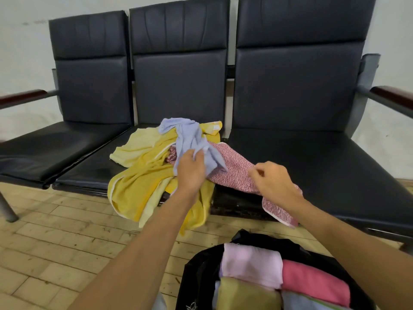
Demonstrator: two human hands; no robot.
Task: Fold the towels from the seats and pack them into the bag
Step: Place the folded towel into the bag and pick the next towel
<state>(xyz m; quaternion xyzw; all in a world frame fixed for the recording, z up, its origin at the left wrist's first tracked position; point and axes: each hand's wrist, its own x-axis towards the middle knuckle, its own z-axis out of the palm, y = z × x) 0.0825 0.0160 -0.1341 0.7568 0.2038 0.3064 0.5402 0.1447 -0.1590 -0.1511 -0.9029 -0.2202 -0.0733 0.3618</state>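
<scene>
A heap of unfolded towels lies on the middle seat (89,173). My left hand (190,168) grips a crumpled light blue towel (190,135) on top of the heap. Under it lie a yellow towel (143,184) that hangs over the seat's front edge and a pale yellow towel (136,144). A red-and-white patterned towel (232,171) stretches onto the right seat and droops over its edge. My right hand (272,180) hovers over it with curled fingers; whether it pinches the cloth is unclear. A black bag (196,271) on the floor holds several folded towels.
Three joined black padded seats stand against a white wall; the left seat (40,151) and right seat (324,166) carry no heap. Wooden-topped armrests (393,95) flank the row. The floor (55,242) is pale wood blocks.
</scene>
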